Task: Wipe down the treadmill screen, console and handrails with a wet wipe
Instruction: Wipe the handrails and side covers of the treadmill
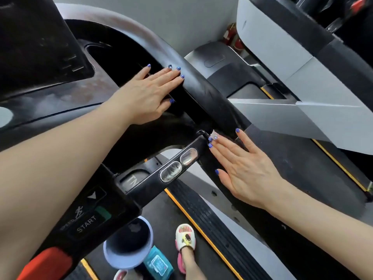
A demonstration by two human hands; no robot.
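My left hand lies flat against the black handrail; my right hand lies flat lower down it. Between them the crossbar joins the handrail, blocking passage. Right of the handrail, open gap.

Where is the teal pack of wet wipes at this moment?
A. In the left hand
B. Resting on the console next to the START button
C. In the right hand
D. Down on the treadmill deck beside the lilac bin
D: the wet wipe pack lies on the deck beside the lilac bin, near the slippered foot, while the left hand and right hand lie flat on the black handrail.
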